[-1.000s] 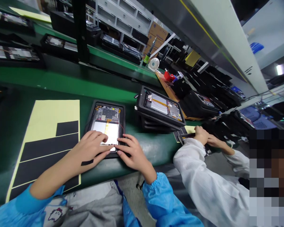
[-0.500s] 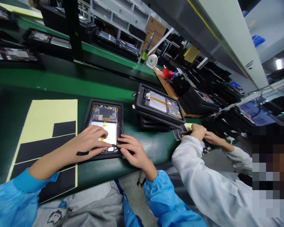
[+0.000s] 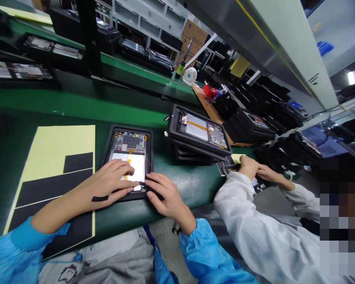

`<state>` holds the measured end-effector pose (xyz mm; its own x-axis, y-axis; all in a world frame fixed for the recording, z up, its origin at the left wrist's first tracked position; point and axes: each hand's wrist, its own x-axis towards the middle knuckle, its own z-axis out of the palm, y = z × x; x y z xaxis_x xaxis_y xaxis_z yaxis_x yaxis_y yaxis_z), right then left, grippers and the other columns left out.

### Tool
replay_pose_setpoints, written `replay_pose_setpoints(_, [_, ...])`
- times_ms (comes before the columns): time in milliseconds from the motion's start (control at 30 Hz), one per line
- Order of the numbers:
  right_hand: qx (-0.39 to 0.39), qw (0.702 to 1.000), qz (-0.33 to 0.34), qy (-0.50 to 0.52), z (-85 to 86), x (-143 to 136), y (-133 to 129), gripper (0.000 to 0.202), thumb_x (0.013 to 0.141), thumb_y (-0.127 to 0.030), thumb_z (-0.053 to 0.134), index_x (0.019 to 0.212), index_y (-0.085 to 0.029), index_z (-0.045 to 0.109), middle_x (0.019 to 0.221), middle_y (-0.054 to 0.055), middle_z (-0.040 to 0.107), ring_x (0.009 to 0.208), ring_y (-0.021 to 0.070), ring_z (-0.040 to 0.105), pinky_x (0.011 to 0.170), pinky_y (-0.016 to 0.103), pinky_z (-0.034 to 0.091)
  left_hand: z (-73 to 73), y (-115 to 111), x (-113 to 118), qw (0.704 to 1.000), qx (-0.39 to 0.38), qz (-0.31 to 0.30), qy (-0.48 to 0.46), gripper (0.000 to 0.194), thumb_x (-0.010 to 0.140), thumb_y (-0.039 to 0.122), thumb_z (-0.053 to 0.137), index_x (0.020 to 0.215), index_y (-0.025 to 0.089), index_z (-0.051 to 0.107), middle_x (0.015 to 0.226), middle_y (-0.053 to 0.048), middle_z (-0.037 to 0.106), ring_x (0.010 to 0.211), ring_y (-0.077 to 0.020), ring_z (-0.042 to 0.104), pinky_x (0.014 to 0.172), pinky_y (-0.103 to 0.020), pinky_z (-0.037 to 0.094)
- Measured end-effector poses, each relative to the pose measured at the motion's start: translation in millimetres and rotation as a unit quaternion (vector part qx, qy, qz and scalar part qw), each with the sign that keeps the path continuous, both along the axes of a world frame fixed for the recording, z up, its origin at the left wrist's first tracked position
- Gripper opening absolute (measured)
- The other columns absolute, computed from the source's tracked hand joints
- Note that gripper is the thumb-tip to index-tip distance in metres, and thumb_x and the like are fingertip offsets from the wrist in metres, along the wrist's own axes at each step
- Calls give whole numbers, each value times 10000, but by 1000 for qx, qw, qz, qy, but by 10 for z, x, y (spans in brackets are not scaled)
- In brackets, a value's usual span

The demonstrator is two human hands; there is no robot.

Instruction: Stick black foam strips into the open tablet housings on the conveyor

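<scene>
An opened tablet [image 3: 137, 161] with white battery cells, a circuit board and orange tape lies in a black foam tray [image 3: 150, 148]. My left hand [image 3: 114, 179] rests palm down over its lower left part, thumb and forefinger stretched apart, other fingers bent. The forefinger tip presses beside a small black strip [image 3: 141, 184] near the tablet's lower end. My right hand [image 3: 167, 195] lies at the tray's right edge, fingers spread, the forefinger tip at the strip's other end. A black tape piece [image 3: 100, 198] sticks to my left hand near the wrist.
Left lies a yellow sheet [image 3: 65, 142] with black adhesive pieces. Stacked foam trays [image 3: 199, 132], the top one holding another opened tablet, stand to the right. Beyond, a co-worker's hands [image 3: 256, 169] work at the bench. A white fan [image 3: 189, 76] stands behind.
My right hand has shifted slightly down and left, its fingertips still by the tray edge. My left hand stays nearly in place on the tablet. The view has moved a little.
</scene>
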<state>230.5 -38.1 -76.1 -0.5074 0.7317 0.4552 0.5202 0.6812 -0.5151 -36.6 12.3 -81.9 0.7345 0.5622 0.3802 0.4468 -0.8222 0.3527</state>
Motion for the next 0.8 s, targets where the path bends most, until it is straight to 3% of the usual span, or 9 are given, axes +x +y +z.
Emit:
replay_pose_setpoints(133, [8, 997, 1, -71, 12, -29, -6, 293, 996, -307, 603, 1234, -179, 716, 1375, 133, 674, 1357, 287, 535, 1120, 495, 511, 33, 14, -8, 1000, -6, -5, -6, 295, 1063, 348, 473, 1159, 376, 750, 1177, -50, 636, 1162, -262, 535, 1040, -413, 411])
replay_pose_setpoints(333, [33, 999, -18, -31, -1, -56, -8, 264, 1001, -264, 585, 1197, -180, 742, 1279, 120, 724, 1257, 261, 596, 1079, 444, 540, 13, 1, -81, 999, -3, 9, -31, 255, 1033, 350, 528, 1083, 346, 778, 1188, -45, 650, 1190, -265, 534, 1040, -400, 421])
replay_pose_setpoints(500, [42, 995, -40, -83, -21, -59, -12, 314, 992, -344, 617, 1248, -204, 732, 1443, 141, 619, 1326, 315, 506, 1069, 531, 511, -3, -21, -77, 1000, 6, 12, -23, 262, 1029, 374, 541, 1194, 394, 745, 1248, -41, 646, 1208, -287, 531, 1060, -445, 427])
replay_pose_setpoints(600, [45, 994, -29, -95, -20, -53, 9, 297, 1000, -340, 608, 1233, -208, 735, 1446, 134, 615, 1387, 318, 458, 1095, 537, 486, 21, -20, -38, 1000, 1, 8, -13, 286, 1037, 351, 523, 1238, 403, 720, 1256, -42, 645, 1221, -293, 533, 1071, -466, 426])
replay_pose_setpoints(800, [75, 994, 8, -76, -3, -47, 71, 267, 998, -332, 609, 1193, -213, 745, 1404, 120, 640, 1374, 289, 493, 1103, 493, 493, 104, 16, -44, 999, -19, -38, -4, 318, 1027, 268, 512, 1250, 391, 703, 1356, -36, 596, 1328, -303, 470, 1131, -494, 378])
